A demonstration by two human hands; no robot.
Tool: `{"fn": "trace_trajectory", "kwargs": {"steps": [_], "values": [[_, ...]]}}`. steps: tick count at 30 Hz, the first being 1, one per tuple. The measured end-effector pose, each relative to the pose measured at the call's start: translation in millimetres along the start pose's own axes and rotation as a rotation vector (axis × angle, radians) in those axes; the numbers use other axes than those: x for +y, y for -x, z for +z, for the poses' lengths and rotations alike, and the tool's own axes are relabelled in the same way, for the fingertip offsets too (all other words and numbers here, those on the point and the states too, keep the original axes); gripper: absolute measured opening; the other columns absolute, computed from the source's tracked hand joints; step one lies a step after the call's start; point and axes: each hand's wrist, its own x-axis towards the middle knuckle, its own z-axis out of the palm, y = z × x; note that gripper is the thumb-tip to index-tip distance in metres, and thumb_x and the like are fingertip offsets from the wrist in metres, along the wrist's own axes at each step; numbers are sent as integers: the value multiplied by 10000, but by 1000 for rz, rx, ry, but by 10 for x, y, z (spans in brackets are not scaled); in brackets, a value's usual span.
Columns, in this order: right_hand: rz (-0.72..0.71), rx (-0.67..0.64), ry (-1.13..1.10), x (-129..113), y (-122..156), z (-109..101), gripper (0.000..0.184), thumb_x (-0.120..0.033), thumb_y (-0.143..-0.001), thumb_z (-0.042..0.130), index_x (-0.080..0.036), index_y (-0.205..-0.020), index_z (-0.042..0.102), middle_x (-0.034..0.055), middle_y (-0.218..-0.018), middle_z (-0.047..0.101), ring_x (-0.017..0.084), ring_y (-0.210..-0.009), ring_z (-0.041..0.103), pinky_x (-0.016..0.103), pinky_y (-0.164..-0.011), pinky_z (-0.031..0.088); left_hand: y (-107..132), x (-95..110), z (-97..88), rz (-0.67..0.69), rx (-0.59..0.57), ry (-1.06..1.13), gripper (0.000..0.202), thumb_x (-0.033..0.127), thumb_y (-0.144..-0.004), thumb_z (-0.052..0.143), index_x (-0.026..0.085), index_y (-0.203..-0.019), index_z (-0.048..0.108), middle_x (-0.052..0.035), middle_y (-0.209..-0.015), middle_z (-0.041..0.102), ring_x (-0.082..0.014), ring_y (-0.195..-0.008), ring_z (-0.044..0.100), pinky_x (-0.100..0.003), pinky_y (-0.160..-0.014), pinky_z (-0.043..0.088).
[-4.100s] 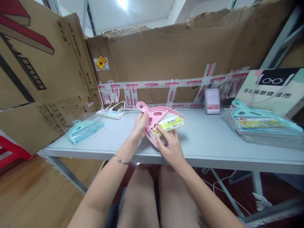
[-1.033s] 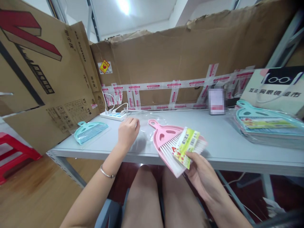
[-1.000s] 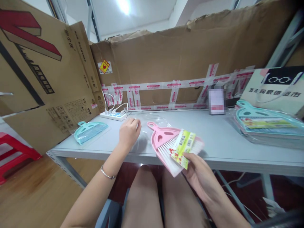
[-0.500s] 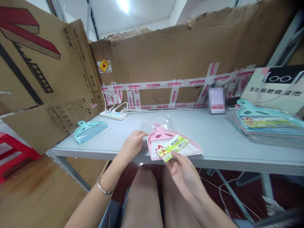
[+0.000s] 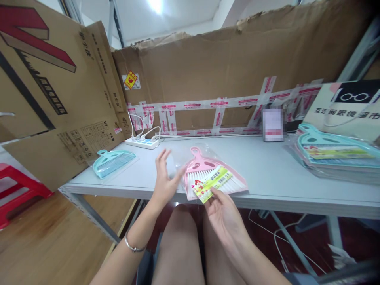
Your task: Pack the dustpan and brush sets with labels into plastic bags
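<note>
- Right hand (image 5: pixel 223 211) at the near table edge: thumb pressed down on the yellow-green label (image 5: pixel 212 184), fingers tucked underneath, clamped on the wide near end of the pink dustpan set (image 5: pixel 204 171).
- The set lies on the grey table (image 5: pixel 267 178), near centre, with its handle loop pointing to the far side and its white bristles showing under the label.
- Left hand (image 5: pixel 165 180) is just left of it, fingers splayed wide apart and gripping nothing, with the thumb close to the pan's left edge.
- A clear bag (image 5: pixel 179 158) sits around and behind the handle end; how far the pan is inside it is hard to tell.
- Handling call: thin moulded plastic looks light and stiff, so an edge pinch should hold. The bag film looks limp and slippery, best taken at its open rim.
- Off to the left is a blue brush (image 5: pixel 112 162); far right, a stack of bagged sets (image 5: pixel 332 154).
</note>
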Motion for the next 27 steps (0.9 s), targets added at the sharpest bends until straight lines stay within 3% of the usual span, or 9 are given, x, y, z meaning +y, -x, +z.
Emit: {"fn": "trace_trajectory", "kwargs": {"steps": [2, 4, 6, 9, 13, 18, 22, 27], "values": [[15, 1, 1, 14, -6, 2, 323, -39, -787, 552, -145, -1092, 545, 50, -952, 701, 125, -836, 677, 195, -695, 574, -38, -47, 40, -345, 90, 303, 401, 350, -789, 619, 226, -1156, 514, -89, -1284, 488, -208, -1215, 457, -343, -980, 397], [29, 0, 11, 35, -6, 6, 330, -47, -780, 557, -152, -1092, 542, 47, -947, 702, 127, -831, 677, 199, -698, 574, -87, -60, 84, -638, 35, 576, 271, 339, -842, 537, 176, -1056, 554, -96, -1155, 574, -173, -1005, 591, -280, -830, 484], [31, -2, 19, 57, -3, 12, 339, -55, -769, 565, -159, -1091, 541, 45, -959, 699, 133, -846, 676, 205, -708, 573, -111, -36, 116, -791, -67, 712, 227, 304, -854, 501, 128, -959, 597, -94, -991, 637, -147, -796, 627, -247, -694, 505], [13, -8, 16, 70, -9, 25, 348, -64, -752, 587, -163, -1082, 546, 44, -978, 693, 133, -860, 672, 195, -708, 570, -54, 49, 127, -768, -146, 756, 242, 264, -808, 565, 121, -989, 639, -69, -905, 674, -138, -727, 624, -223, -628, 497], [-48, -27, -14, 49, -33, 57, 414, -60, -707, 631, -184, -1092, 548, 28, -1002, 685, 134, -887, 665, 191, -719, 568, 149, 188, 108, -672, -205, 773, 385, 306, -770, 641, 187, -1135, 605, -51, -1055, 673, -141, -827, 635, -202, -648, 497], [-71, -37, -13, 71, -25, 86, 437, -65, -711, 627, -204, -1116, 539, 16, -971, 688, 127, -879, 666, 180, -714, 563, 341, 304, 134, -600, -322, 762, 578, 310, -765, 668, 277, -1293, 435, -52, -1190, 614, -171, -963, 623, -248, -737, 520], [-56, -91, 0, 82, -2, 102, 429, -74, -728, 629, -210, -1123, 534, 15, -964, 689, 135, -913, 659, 199, -750, 561, 365, 291, 179, -541, -232, 717, 653, 224, -710, 720, 250, -1282, 407, -61, -1164, 620, -190, -1006, 611, -283, -801, 524], [47, -235, 156, -149, -20, 44, 414, -133, -681, 711, -202, -1066, 574, 27, -998, 684, 161, -958, 647, 247, -827, 548, 330, 222, 156, -597, -122, 702, 595, 243, -683, 735, 213, -1202, 445, -60, -1036, 661, -178, -839, 653, -283, -666, 558]]}}
